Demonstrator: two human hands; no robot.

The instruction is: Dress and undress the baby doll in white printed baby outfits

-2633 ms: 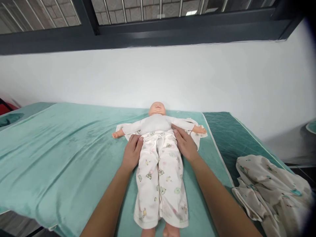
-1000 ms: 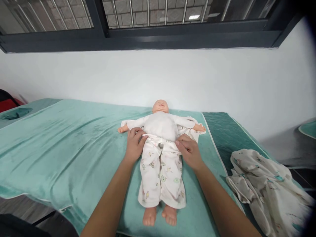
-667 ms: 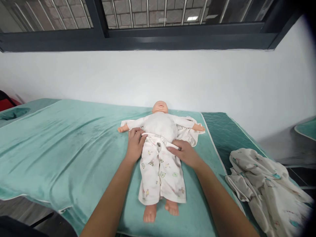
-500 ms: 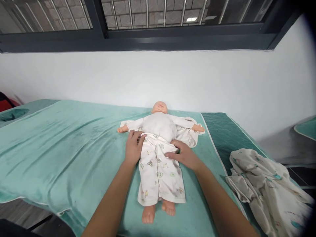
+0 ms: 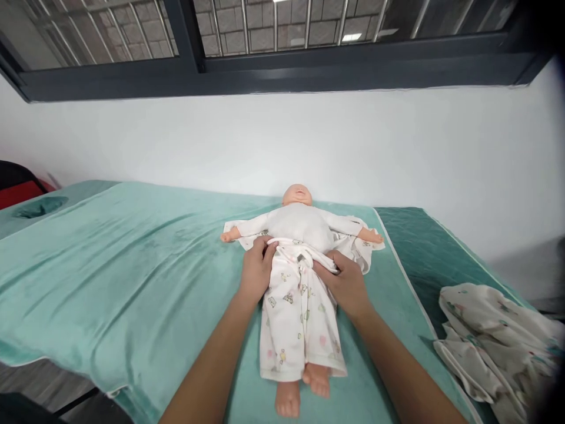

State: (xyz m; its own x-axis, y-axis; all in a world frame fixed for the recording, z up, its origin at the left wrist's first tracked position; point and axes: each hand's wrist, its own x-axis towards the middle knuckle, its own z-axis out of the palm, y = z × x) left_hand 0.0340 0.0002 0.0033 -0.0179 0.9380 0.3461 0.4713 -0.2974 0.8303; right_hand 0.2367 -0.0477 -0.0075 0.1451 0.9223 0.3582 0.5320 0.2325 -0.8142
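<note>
Currently, the Pants (image 5: 303, 321) Are Pinched at the Waist of the Doll (image 5: 300, 225)

The pants cover the doll's legs, their waistband bunched below its belly. Your left hand (image 5: 257, 268) grips the band on the left of the doll; the fingers of your right hand (image 5: 348, 282) pinch a fold of it on the right. If you pull harder on one side, the band could twist and drag the doll askew on the green sheet (image 5: 150, 265). The printed cloth (image 5: 362, 256) under the doll's arms might snag, since it lies loose just beside your right hand. Your fingertips are partly lost in the folds, and the doll's back is hidden. Well to the right of the doll, a crumpled cloth (image 5: 498, 341) fades into the dark picture edge.
</note>
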